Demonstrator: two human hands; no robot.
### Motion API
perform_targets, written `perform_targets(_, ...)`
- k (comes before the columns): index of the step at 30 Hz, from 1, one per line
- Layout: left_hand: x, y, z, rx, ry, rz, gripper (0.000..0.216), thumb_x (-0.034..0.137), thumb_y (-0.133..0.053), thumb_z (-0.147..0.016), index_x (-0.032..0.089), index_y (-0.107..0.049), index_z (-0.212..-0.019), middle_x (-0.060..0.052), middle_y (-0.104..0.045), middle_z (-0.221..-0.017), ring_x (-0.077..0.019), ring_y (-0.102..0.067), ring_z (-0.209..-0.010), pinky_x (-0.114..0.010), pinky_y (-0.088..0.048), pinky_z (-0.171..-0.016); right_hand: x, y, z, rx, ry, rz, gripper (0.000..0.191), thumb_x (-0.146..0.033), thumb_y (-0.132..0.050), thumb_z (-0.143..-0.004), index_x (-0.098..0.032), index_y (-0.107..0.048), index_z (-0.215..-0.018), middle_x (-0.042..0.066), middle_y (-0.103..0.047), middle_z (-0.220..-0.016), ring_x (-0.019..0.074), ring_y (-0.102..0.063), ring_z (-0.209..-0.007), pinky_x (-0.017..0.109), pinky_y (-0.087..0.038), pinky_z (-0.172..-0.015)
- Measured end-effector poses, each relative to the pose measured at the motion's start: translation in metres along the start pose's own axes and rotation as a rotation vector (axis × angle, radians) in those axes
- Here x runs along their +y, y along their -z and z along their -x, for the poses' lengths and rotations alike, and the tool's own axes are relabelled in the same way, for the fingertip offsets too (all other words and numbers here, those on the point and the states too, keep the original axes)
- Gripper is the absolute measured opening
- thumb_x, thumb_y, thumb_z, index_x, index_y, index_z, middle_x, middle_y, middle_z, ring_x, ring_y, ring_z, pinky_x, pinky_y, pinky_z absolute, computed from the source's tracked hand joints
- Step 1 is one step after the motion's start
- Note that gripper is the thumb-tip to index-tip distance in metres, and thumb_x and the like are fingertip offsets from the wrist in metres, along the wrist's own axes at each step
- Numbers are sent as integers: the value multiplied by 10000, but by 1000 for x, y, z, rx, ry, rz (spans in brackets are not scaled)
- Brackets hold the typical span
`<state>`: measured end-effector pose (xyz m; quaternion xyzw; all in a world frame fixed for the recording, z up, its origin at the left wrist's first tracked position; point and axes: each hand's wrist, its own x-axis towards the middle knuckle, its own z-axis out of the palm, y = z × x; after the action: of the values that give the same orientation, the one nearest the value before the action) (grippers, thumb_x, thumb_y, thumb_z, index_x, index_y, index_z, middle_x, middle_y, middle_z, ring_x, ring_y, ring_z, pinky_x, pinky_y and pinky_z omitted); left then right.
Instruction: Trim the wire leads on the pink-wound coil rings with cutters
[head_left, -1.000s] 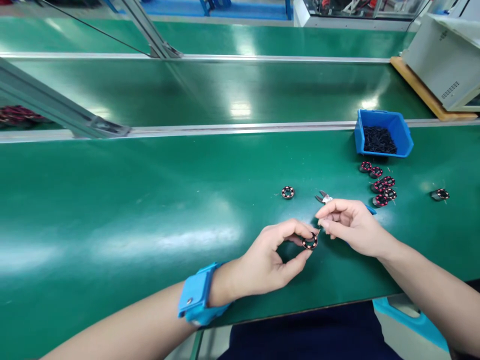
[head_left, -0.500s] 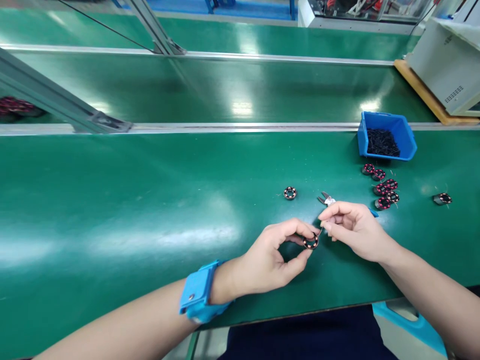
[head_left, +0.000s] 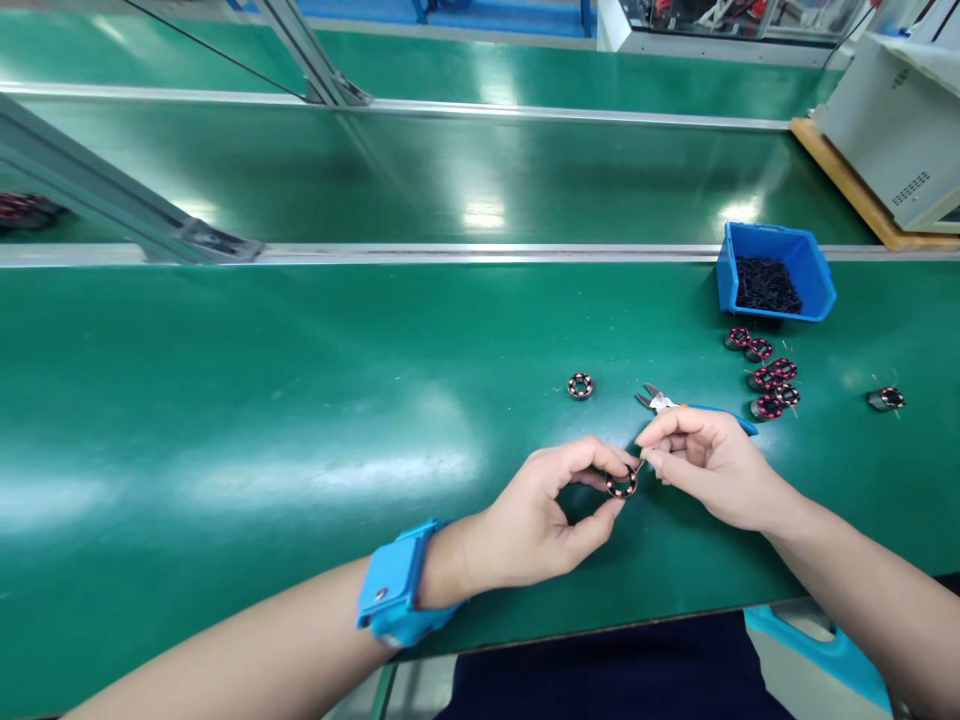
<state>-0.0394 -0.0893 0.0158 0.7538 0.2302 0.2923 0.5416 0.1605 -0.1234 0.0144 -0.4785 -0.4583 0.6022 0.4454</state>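
My left hand (head_left: 551, 515) is closed around the sides of a small motor stator (head_left: 621, 484), a black ring with copper windings, thumb below and fingers above. My right hand (head_left: 705, 462) pinches the thin wire end (head_left: 640, 464) that comes out of this stator at its upper right. Behind my right hand lie cutting pliers (head_left: 654, 400) with blue handles, their jaws pointing left. Another stator (head_left: 580, 386) rests on the green table just beyond my left hand.
Several wound stators (head_left: 765, 378) stand grouped at the right, below a blue bin (head_left: 814, 275) of short black pieces. A single stator (head_left: 886, 399) lies farther right. A metal rail (head_left: 480, 254) crosses the table behind, with a slanted metal post (head_left: 112, 180) at the left.
My right hand has shifted slightly downward, still pinching the wire, and more of the pliers' blue handle shows. My left hand and the stator stay in place.
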Motion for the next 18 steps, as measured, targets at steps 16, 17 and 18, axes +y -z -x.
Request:
perform_targets(16,1,1,0,-12,24,1,170,76,-574,-804,100,-586,-971,-114,-668,-989,-163,-664,-927,-266,-584,-824,1,0,1,30,7,14,151,-299,-711,-782,-170,-665,-843,5,-598,-713,90,-527,-605,224,-449,-545)
perform_targets(17,1,1,0,-17,30,0,169,79,-572,-805,99,-588,-972,-118,-667,-996,-166,-664,-930,-271,-584,-826,1,1,0,50,8,8,165,-309,-718,-776,-168,-663,-842,2,-594,-699,91,-531,-601,224,-451,-543)
perform_targets(18,1,1,0,-20,35,0,168,81,-570,-807,98,-589,-972,-121,-667,-999,-168,-664,-933,-275,-584,-827,1,1,0,63,7,6,179,-318,-725,-770,-166,-662,-841,-1,-589,-685,92,-533,-596,224,-452,-540)
